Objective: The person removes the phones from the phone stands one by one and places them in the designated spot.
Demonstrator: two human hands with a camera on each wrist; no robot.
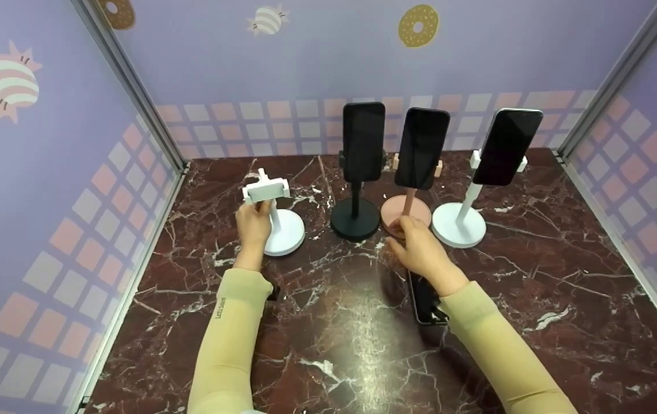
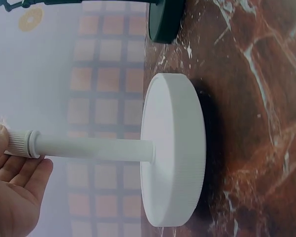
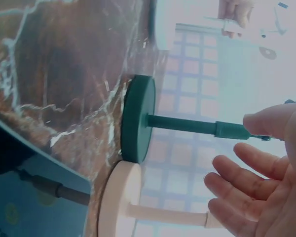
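Note:
My left hand (image 1: 253,224) grips the stem of the left white phone stand (image 1: 285,236) just under its bare clamp (image 1: 266,190). In the left wrist view, thumb and fingers close round the ribbed collar (image 2: 20,143), above the round base. My right hand (image 1: 420,250) hovers in front of the pink phone stand (image 1: 390,214), fingers loosely bent and thumb apart, holding nothing in the right wrist view. Below its wrist a dark phone (image 1: 423,302) lies on the table, partly hidden by the forearm. The black phone stand (image 1: 355,221) stands to that hand's left.
Phones sit upright in the black stand (image 1: 364,141), the pink stand (image 1: 422,146) and the right white stand (image 1: 459,227). Patterned panels (image 1: 334,57) enclose the dark red marbled table (image 1: 328,351) at the back and both sides.

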